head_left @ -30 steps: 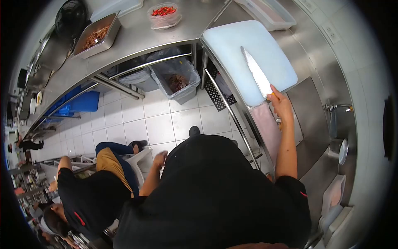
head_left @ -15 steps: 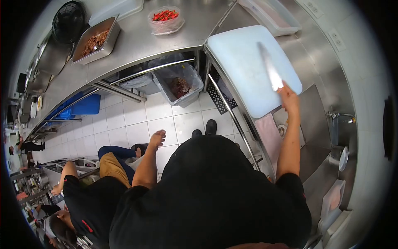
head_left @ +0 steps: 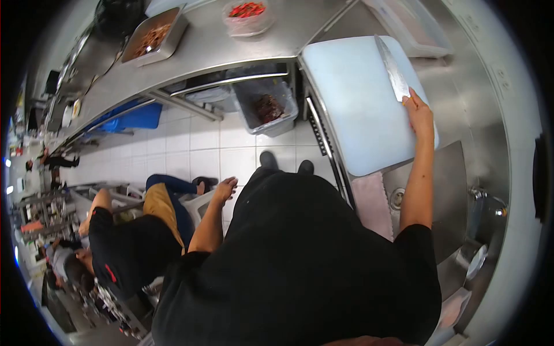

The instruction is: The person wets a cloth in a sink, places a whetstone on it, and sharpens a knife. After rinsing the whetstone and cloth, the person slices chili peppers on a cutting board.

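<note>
Fingers: right hand (head_left: 421,114) closed around knife (head_left: 393,70), tip pointing away, likely for safety; left hand (head_left: 225,190) relaxed, half-curled, apparently holding nothing.
Cutting board (head_left: 360,109): beneath knife; contact unclear.

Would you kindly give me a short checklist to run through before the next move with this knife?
1. Knife in hand: ok; the right hand grips it at the handle end.
2. Knife direction: ok; its tip points away from the wearer.
3. Left hand apart from the knife: ok; it hangs well off to the side.
4. Knife resting on the cutting board: cannot tell; it may be just above.
5. Board steady: cannot tell; its underside is hidden.
6. Pink cloth away from the knife: ok; it lies by the board's near edge.
</note>
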`<state>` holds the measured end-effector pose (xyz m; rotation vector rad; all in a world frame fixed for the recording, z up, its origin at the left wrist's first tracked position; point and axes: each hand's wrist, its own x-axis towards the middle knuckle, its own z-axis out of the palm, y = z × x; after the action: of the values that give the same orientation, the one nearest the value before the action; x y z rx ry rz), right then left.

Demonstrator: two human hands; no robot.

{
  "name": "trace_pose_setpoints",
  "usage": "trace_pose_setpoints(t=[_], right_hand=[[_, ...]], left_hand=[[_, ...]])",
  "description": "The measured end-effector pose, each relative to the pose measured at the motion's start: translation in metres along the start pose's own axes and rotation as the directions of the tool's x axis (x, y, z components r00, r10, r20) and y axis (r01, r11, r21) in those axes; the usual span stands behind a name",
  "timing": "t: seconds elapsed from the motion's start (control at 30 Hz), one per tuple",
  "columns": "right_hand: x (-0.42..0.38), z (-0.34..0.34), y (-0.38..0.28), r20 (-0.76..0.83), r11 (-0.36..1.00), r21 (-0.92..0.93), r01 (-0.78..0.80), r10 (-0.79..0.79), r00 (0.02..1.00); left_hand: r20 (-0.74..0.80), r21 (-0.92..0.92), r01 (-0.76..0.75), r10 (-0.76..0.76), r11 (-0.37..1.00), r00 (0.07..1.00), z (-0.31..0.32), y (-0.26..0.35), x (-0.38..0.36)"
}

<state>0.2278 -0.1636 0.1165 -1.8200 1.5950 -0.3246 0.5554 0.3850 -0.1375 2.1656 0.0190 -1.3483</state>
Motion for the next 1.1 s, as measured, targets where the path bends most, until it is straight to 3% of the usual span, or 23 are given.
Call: trace_pose_setpoints(t=[0.1,0.2,0.23,0.3,0.37,0.43,0.53,0.63,0.7,0.77,0.87,0.93,1.0,1.03,1.1], right_hand=[[0.003,0.027,0.002,0.104,0.941,-0.088,0.326,-0.316,0.943],[-0.023,0.02,0.005,0.245,0.866,-0.094,0.492,-0.459,0.854],[-0.012,0.015,0.015,0.242,0.879,-0.08,0.47,-0.44,0.865],[0.017,0.007,0.027,0.224,0.904,-0.04,0.427,-0.408,0.885],[0.013,0.006,0.012,0.142,0.981,0.013,0.192,-0.192,0.971],[-0.001,0.015,-0.001,0.126,0.984,-0.012,0.179,-0.176,0.976],[-0.034,0.036,0.007,0.194,0.881,-0.149,0.449,-0.419,0.887],[-0.048,0.018,0.04,0.134,0.906,-0.081,0.416,-0.404,0.905],[-0.055,0.011,0.061,-0.017,0.984,-0.059,0.166,-0.167,0.986],[-0.082,0.005,0.06,-0.224,0.986,-0.086,-0.144,0.122,0.967],[-0.117,0.04,0.067,-0.302,0.965,-0.26,-0.028,-0.054,0.952],[-0.152,0.073,0.031,-0.3,0.982,-0.17,0.086,-0.135,0.944],[-0.178,0.105,-0.016,-0.238,0.989,-0.112,0.093,-0.118,0.964],[-0.18,0.121,-0.022,-0.237,0.975,-0.095,0.199,-0.216,0.947],[-0.187,0.136,-0.056,-0.057,0.998,0.059,0.034,-0.031,0.998]], left_hand=[[-0.01,0.0,-0.038,0.038,0.999,0.999,0.005,0.015,-0.006],[-0.005,-0.149,-0.072,0.072,0.986,0.997,0.011,0.012,0.002],[0.0,-0.158,-0.078,0.079,0.984,0.997,0.011,0.01,0.004],[-0.001,-0.008,-0.093,0.093,0.996,0.996,0.01,0.013,0.002],[0.013,0.019,-0.091,0.091,0.996,0.996,0.008,0.003,0.01],[0.044,0.108,-0.088,0.083,0.99,0.996,0.004,0.002,0.009],[0.068,0.125,-0.075,0.067,0.989,0.995,-0.002,0.001,0.016],[0.114,0.004,-0.049,0.049,0.999,0.992,-0.002,-0.01,0.044],[0.165,-0.063,-0.061,0.07,0.996,0.984,-0.005,-0.005,0.06],[0.166,0.001,-0.026,0.026,1.0,0.986,-0.012,0.013,0.058],[0.181,0.042,-0.034,0.026,0.999,0.983,-0.022,0.033,0.061],[0.196,0.043,-0.064,0.055,0.997,0.979,-0.032,0.038,0.073],[0.211,0.054,-0.087,0.074,0.995,0.975,-0.041,0.04,0.085],[0.224,0.035,-0.094,0.084,0.995,0.971,-0.045,0.041,0.089],[0.22,0.01,-0.065,0.061,0.998,0.974,-0.051,0.045,0.09]])
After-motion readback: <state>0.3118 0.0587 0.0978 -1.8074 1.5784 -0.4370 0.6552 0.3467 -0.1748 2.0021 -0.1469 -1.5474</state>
